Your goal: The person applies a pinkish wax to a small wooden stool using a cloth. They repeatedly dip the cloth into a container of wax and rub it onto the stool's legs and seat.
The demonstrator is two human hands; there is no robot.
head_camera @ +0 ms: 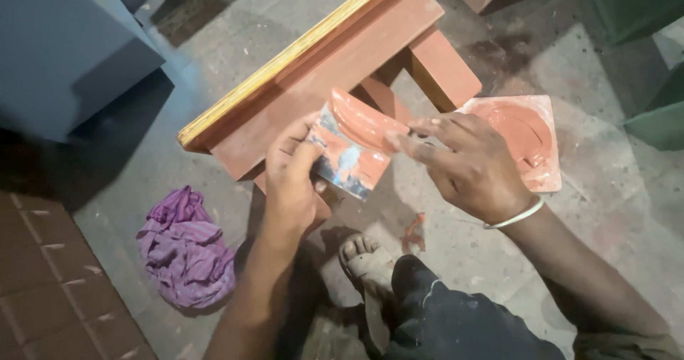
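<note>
From the head view, I had my left hand [296, 171] closed on a flat metal scraper blade [350, 162], thumb pressed on its near face and fingers behind it, so the blade sat steady above the floor in front of the wooden stool [335, 54]. A thick roll of reddish-brown putty [367, 121] lay along the blade's upper edge. I judged the blade was held face-up and tilted so the paste would not slide off.

My right hand [474, 164] was open, fingers stretched out with the fingertips [400, 141] touching the putty at the blade's right end; it gripped nothing.

The blade's long axis ran from upper left to lower right, its loaded edge pointing toward the stool. Just behind my right hand a square tile smeared with putty [531, 128] lay on the concrete floor [627, 210]. A crumpled purple cloth [185, 249] lay well apart to the left, and my bare foot [365, 257] rested below.
</note>
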